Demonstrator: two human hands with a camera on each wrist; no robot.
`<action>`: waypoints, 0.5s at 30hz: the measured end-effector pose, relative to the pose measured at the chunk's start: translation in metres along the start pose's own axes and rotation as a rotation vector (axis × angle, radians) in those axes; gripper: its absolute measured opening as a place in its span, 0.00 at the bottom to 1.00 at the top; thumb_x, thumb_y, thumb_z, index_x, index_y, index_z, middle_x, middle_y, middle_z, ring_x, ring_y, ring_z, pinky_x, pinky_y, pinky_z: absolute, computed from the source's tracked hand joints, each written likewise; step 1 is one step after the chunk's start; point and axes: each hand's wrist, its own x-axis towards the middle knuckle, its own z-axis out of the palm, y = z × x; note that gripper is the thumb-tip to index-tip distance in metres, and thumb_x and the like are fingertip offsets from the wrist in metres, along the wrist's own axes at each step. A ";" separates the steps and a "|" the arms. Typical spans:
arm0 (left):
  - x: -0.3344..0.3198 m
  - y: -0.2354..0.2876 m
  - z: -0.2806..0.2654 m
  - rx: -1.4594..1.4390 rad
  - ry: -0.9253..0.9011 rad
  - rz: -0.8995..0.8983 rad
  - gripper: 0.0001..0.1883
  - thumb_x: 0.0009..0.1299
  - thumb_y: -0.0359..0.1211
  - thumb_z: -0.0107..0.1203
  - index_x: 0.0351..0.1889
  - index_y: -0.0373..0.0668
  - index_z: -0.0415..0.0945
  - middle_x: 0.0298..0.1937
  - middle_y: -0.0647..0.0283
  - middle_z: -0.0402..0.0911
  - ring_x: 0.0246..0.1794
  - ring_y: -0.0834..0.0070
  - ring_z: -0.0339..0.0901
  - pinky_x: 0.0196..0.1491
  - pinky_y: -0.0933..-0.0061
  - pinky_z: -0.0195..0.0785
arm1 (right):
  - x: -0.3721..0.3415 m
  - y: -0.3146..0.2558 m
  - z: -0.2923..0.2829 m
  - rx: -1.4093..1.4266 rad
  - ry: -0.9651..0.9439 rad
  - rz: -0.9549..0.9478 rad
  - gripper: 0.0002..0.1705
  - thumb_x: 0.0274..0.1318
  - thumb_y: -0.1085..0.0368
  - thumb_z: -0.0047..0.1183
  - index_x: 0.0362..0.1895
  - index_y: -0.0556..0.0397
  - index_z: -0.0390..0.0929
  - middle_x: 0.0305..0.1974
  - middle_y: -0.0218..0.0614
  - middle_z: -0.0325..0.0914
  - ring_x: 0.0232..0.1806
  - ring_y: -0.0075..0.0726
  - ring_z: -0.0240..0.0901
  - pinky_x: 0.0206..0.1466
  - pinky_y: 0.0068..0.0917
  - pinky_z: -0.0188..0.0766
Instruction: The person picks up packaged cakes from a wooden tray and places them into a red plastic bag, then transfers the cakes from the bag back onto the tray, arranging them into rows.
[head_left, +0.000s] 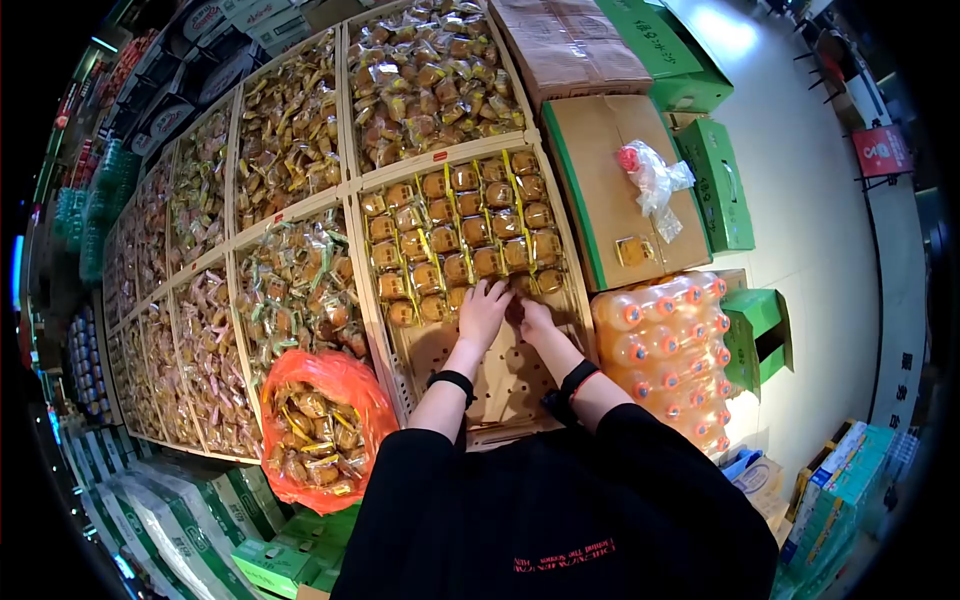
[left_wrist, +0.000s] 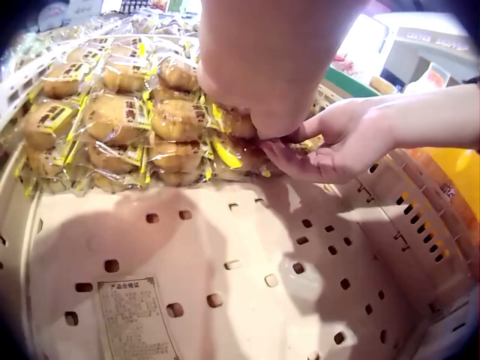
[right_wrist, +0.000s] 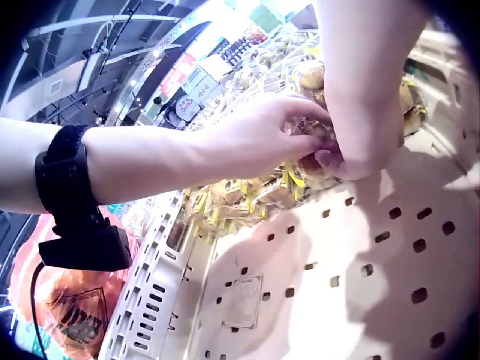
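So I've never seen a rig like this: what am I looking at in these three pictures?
There is no robot here, only a person in a black top working with two bare hands. The widest picture comes from a camera on the head, looking down. The other two come from cameras on the left and right wrists, so each shows both hands close up.

The left hand and right hand meet at the near edge of rows of wrapped cakes in a plastic crate. Their fingers touch the wrapped cakes, but overlap too much to tell whether either grips one. Beside the crate are a red plastic bag of more wrapped cakes and a pack of orange drink bottles.
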 end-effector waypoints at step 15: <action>-0.040 0.018 -0.002 -0.269 -0.311 -0.082 0.10 0.62 0.34 0.47 0.41 0.45 0.70 0.41 0.60 0.75 0.38 0.63 0.73 0.43 0.63 0.63 | -0.055 -0.022 -0.040 0.181 0.039 -0.015 0.12 0.52 0.61 0.47 0.39 0.52 0.67 0.46 0.38 0.65 0.51 0.37 0.60 0.54 0.43 0.62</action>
